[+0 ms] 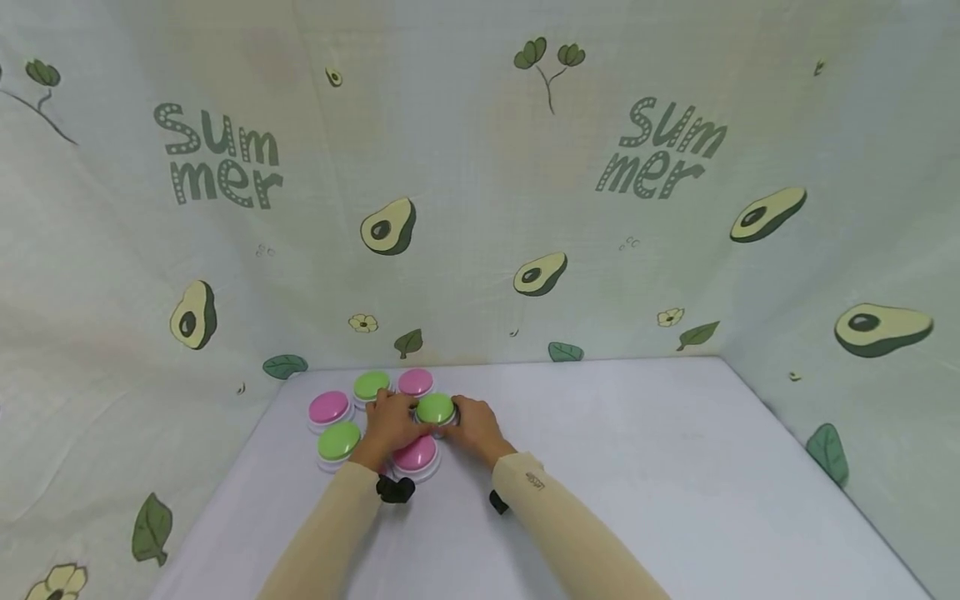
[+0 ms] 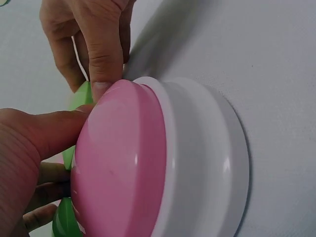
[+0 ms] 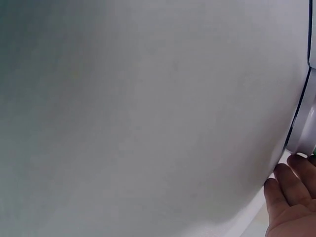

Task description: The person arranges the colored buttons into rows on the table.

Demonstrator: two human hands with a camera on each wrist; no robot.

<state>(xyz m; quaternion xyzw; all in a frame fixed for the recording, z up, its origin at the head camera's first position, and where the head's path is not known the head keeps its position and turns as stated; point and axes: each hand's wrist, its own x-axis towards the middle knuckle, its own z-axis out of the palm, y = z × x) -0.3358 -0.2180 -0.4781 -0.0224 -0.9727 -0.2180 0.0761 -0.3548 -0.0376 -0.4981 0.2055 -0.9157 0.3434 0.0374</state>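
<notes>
A round push button with a green dome and white base (image 1: 435, 408) sits between both hands in the head view. My left hand (image 1: 393, 425) grips its left side, thumb at the front. On the opposite side, my right hand (image 1: 476, 429) holds it with the thumb in front and fingers round the right edge. Directly before it stands a pink push button (image 1: 415, 454), large in the left wrist view, where its dome hides much of the green one. The right wrist view catches only the right hand's fingers (image 3: 291, 190) beside a white base (image 3: 303, 123).
Left and behind the hands stand two pink buttons (image 1: 328, 407) (image 1: 416, 382) and two green buttons (image 1: 339, 440) (image 1: 372, 385), forming a ring with the others. They rest on a white table (image 1: 637, 467). A printed cloth (image 1: 465, 167) hangs behind and along the sides.
</notes>
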